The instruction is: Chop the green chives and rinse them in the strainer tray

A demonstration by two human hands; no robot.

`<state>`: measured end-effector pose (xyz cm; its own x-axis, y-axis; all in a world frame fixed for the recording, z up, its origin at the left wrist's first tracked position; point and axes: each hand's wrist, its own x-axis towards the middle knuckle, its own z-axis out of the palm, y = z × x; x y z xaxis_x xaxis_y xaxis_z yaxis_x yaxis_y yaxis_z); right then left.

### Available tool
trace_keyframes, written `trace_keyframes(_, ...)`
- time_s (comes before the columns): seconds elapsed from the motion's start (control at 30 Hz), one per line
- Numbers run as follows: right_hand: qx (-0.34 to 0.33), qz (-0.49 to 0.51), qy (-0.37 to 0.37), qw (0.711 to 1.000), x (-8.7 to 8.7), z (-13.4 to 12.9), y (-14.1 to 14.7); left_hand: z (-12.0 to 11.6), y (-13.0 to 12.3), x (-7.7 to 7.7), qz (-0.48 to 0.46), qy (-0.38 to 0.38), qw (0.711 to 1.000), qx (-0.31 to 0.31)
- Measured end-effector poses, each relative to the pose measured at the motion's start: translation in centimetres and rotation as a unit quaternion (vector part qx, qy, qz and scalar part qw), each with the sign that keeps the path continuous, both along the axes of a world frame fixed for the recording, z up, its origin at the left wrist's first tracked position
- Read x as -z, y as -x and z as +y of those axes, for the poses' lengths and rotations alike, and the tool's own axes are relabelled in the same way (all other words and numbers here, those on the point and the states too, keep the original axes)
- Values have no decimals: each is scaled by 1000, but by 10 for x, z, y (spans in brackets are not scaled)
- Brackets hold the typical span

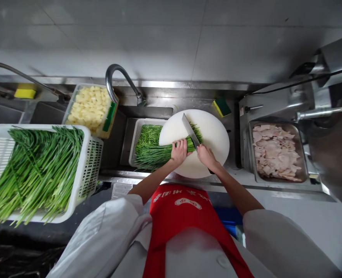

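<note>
A round white cutting board [217, 148] lies at the edge of the sink. Across it runs a bundle of garlic chives [156, 155], its long leaves hanging left over a basket. My left hand [179, 151] is closed over the bundle, pressing it to the board. In my right hand [206, 156] is a cleaver [190, 131], gripped by its handle, the blade slanting across the chives just right of my left fingers. Short green pieces lie beyond the blade. Below the board's left side, a white basket [132, 143] in the sink holds cut chives [149, 135].
A large white basket [85, 154] of whole chives stands at left. Behind it is a tub of pale diced pieces [89, 104]. The faucet [109, 77] arches over the sink. A sponge [222, 107] lies behind the board; a metal tray [303, 170] of sliced meat is at right.
</note>
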<state>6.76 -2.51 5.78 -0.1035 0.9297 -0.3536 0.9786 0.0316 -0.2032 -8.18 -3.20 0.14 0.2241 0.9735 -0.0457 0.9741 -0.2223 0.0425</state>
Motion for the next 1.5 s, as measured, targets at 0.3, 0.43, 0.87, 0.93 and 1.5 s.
trace_keyframes(0.3, 18, -2, -61, 998, -27, -16, -48, -23, 8, -14, -44, 21, 999, 11)
trace_keyframes(0.43, 75, -36, -96, 992, -22, -23, -93, 31, 7, -33, -144, 23, 989, -23)
trace_keyframes(0.87, 146, -3, -20, 989, 31, -41, -131, 102, -67, -45, 69, 218, 966, 122)
trace_keyframes(0.93, 156, 7, -23, 987, 34, -41, -132, 98, -72, -40, 83, 201, 969, 117)
trace_keyframes(1.5, 199, 32, 1, 980, 31, -42, -130, 164, -24, -35, -205, 114, 962, 138)
